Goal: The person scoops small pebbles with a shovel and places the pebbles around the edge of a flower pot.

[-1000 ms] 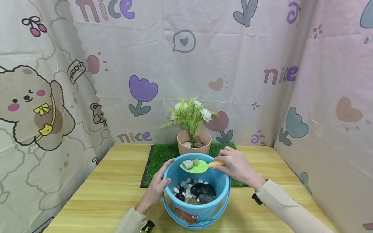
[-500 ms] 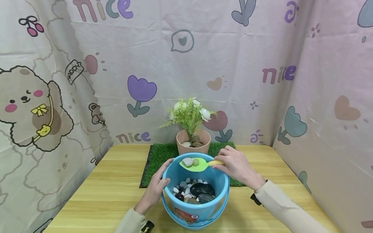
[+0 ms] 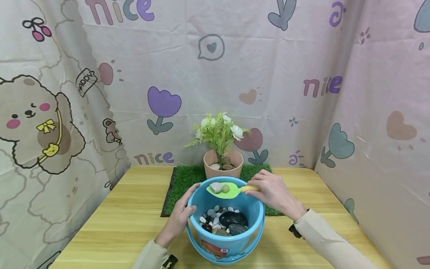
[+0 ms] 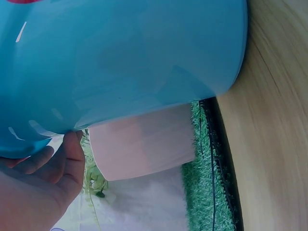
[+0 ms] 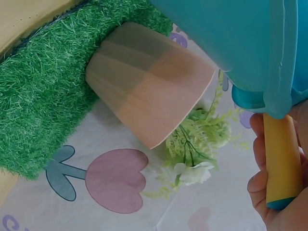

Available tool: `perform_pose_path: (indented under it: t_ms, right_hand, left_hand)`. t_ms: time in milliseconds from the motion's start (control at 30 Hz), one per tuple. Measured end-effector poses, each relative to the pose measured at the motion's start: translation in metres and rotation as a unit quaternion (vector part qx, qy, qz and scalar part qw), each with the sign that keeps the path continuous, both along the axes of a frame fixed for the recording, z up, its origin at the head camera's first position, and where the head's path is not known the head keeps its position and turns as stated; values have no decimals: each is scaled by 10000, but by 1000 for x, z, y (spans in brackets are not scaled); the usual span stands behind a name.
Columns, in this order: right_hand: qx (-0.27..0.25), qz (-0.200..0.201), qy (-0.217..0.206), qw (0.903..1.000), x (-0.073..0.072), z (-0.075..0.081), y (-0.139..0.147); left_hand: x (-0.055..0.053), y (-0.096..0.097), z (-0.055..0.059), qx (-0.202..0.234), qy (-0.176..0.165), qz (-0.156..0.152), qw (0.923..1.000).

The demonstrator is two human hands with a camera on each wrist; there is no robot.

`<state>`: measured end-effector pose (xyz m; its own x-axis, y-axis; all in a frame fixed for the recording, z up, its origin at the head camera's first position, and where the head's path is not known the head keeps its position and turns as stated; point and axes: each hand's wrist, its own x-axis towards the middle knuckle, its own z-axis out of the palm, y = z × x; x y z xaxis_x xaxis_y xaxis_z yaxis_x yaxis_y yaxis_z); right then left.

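A light blue bucket (image 3: pixel 226 246) stands upright on the table, its bottom covered with white, grey and black pebbles (image 3: pixel 215 216). My left hand (image 3: pixel 178 216) holds the bucket's left rim, thumb at the inner edge and fingers along the outside. At the right rim, my right hand (image 3: pixel 270 190) grips the yellow handle (image 5: pixel 281 161) of a toy shovel. The shovel's lime green blade (image 3: pixel 230 193) lies level over the bucket's opening. It carries a larger pale grey stone (image 3: pixel 215 187) and a smaller tan one (image 3: pixel 225 188).
Behind the bucket, a pink flowerpot (image 3: pixel 223 171) with white flowers and some stones stands on a green artificial grass mat (image 3: pixel 181 186). The bucket's handle (image 3: pixel 191 241) hangs down at its front. A printed cloth (image 3: pixel 215 82) hangs around the wooden table (image 3: pixel 114 216).
The tip of the shovel blade has risen very slightly with both stones on it. Both hands keep their hold.
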<state>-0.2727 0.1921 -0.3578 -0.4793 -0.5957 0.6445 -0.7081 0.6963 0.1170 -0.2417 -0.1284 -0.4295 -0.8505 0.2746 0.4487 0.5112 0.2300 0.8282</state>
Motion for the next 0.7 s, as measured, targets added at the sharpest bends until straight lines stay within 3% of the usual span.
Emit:
perform_pose_path:
  t_ms: [700]
  right_hand:
    - [-165,-65,-201,9996,-1,0,-1]
  left_hand:
    - [0,-1,2,10,-31,-91,10000]
